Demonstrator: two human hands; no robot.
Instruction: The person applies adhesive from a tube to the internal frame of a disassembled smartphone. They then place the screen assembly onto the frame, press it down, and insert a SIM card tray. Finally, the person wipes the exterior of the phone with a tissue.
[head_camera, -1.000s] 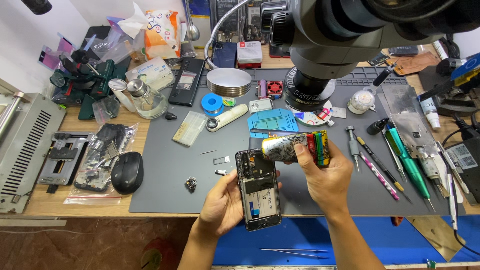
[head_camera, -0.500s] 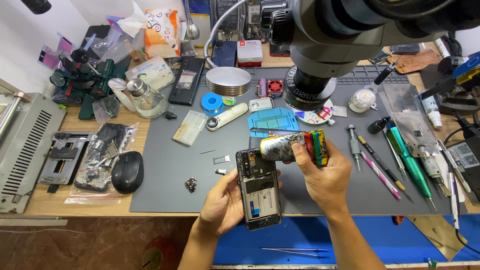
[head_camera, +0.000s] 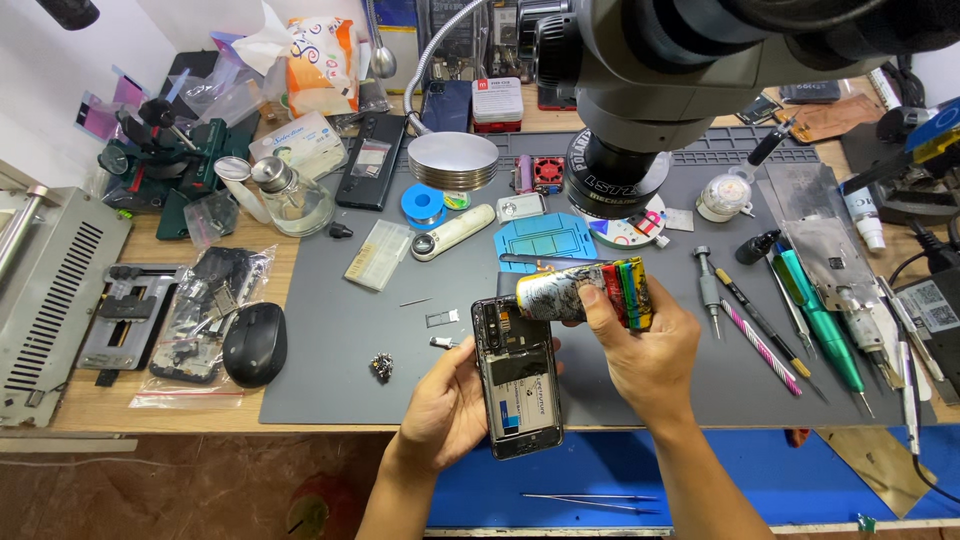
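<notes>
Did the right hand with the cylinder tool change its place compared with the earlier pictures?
No. The right hand holds the cylinder tool at the same spot below the blue tray, over the top of the opened phone.

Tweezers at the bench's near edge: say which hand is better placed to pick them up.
Left, probably. The tweezers lie just below the opened phone that the left hand cradles; the right hand is wrapped around a taped tool.
</notes>
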